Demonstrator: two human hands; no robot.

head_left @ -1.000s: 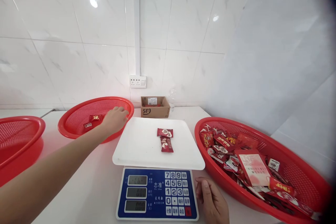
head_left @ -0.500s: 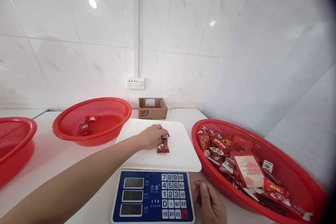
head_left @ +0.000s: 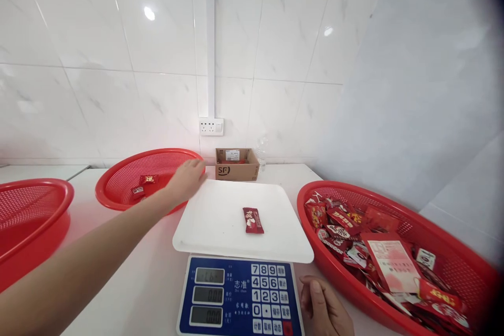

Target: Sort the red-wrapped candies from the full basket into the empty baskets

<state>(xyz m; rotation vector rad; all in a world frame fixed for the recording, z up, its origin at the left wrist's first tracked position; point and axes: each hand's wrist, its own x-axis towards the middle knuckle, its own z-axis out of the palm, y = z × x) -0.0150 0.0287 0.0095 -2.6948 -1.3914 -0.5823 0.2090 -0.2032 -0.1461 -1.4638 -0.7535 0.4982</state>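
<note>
My left hand (head_left: 188, 180) reaches across the table and hovers over the near rim of a red mesh basket (head_left: 114, 200), fingers curled down; what it carries is hidden under the palm. That basket holds a few red snack packets (head_left: 148, 179). One red packet (head_left: 253, 220) lies on the white tray (head_left: 212, 220) of a blue-faced weighing scale (head_left: 240, 299). My right hand (head_left: 326, 310) rests loosely closed and without anything in it on the table, between the scale and a big red basket (head_left: 328, 268) full of several red packets.
A third red basket (head_left: 35, 210) sits at the far left edge. A small cardboard box (head_left: 236, 170) stands against the tiled wall behind the scale, under a wall socket (head_left: 211, 126). The wall closes in on the right.
My left hand went from the left basket to the scale tray, closed on the upper of two packets, and moved back over the basket. One packet is left on the tray.
</note>
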